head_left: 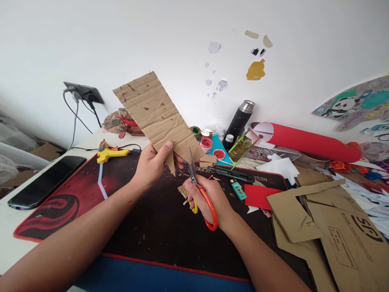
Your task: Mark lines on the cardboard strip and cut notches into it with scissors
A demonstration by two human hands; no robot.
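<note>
My left hand [156, 162] pinches the lower edge of a long brown cardboard piece [158, 109], thumb on the near face. The piece is held up at a slant above the desk mat and bears dark reddish-brown stains. A narrow pointed strip hangs from it below my thumb. In my right hand [212, 198] is a pair of scissors [209, 207] with orange-red handles, my fingers closed round them. Their blades point up at the cardboard's lower right corner; whether the edge lies between them I cannot tell.
On the dark mat [152, 235] lie a yellow glue gun [112, 154], a red sheet [261, 196] and a green eraser-like box [238, 190]. A phone [47, 182] rests at left. Paint pots [206, 144], a black flask [240, 119] and a red roll [313, 142] stand behind; cardboard scraps [346, 235] pile at right.
</note>
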